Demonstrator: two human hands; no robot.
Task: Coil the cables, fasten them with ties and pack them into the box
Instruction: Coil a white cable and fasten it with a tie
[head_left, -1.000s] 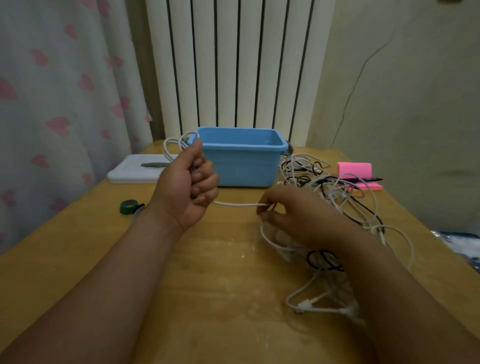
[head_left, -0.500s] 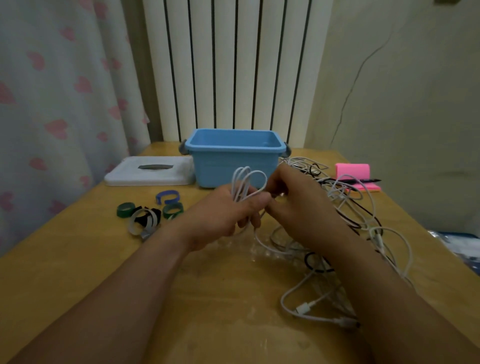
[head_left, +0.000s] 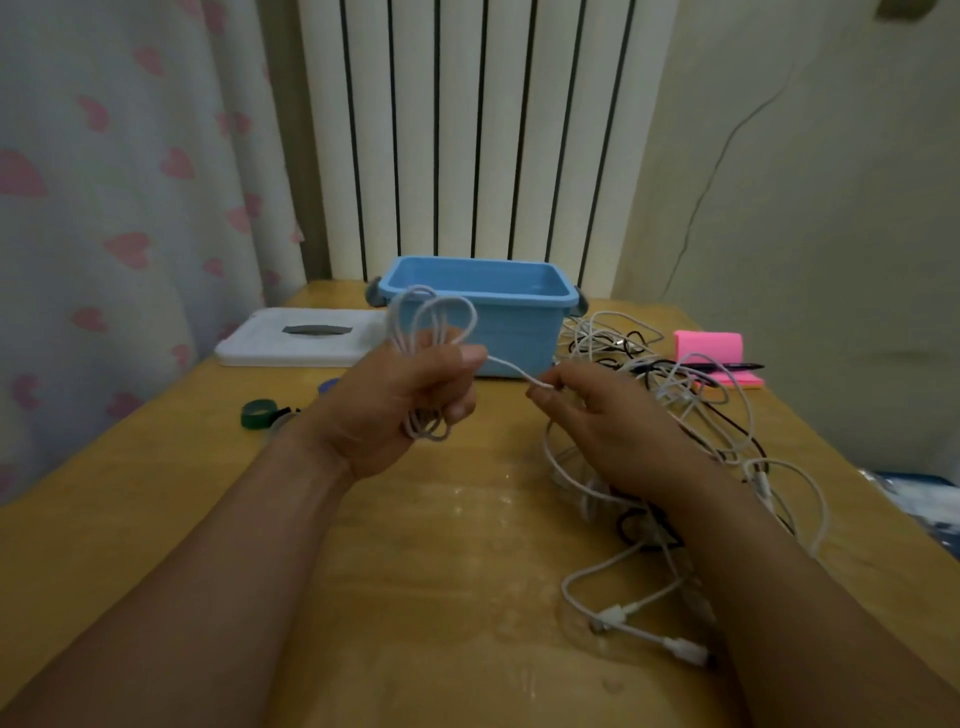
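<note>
The left hand (head_left: 410, 405) gripped a white coil (head_left: 440, 332), fingers curled round it and loops showing above and below. The right hand (head_left: 602, 421), at its 3 o'clock, pinched the coil's free strand (head_left: 511, 370). From the hands, the box (head_left: 519, 338) stood at 12 o'clock, the tangle (head_left: 680, 400) at 3 and a tie (head_left: 258, 413) at 9.

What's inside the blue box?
Only bare blue inner walls show inside the blue box; no cable pokes above its rim. Its floor is mostly hidden by the near wall, and the white cable coil in the left hand covers its left corner.
</note>
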